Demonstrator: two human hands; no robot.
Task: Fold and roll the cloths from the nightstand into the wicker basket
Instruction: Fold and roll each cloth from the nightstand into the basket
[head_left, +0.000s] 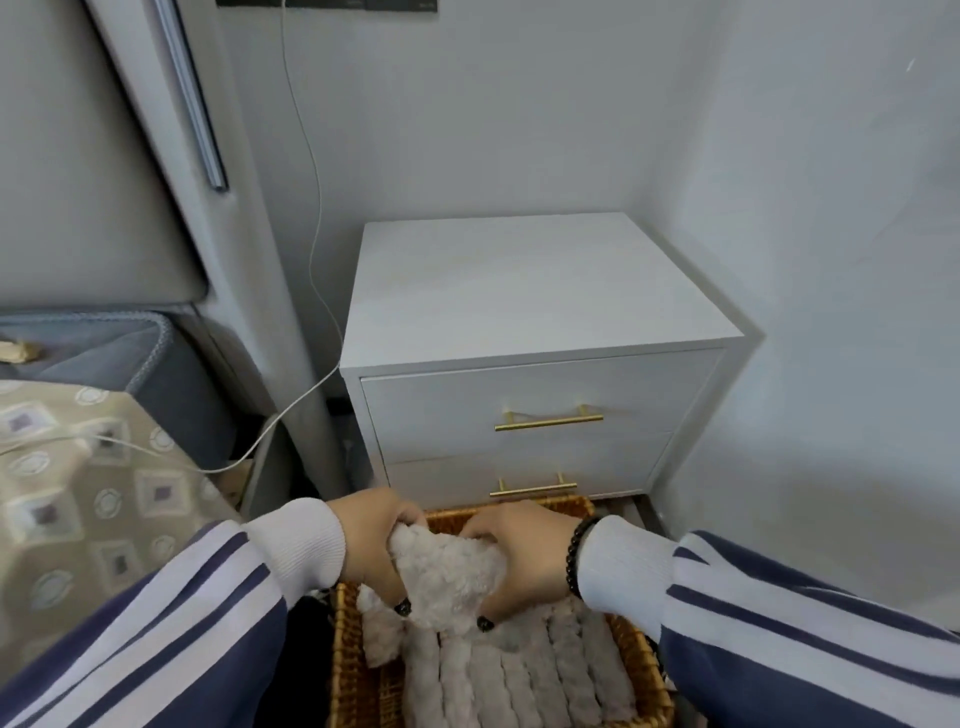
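Over the brown wicker basket (641, 657), a fluffy beige rolled cloth (448, 577) is gripped at its ends by the left hand (375, 540) and right hand (524, 556); if released loosely, the roll could be undone.

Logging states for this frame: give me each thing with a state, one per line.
White two-drawer nightstand: both drawers shut.
Brown wicker basket: on the floor, holding a row of rolled cloths.
Fluffy beige rolled cloth: held over the basket.
Left hand: grips the cloth.
Right hand: grips the cloth.
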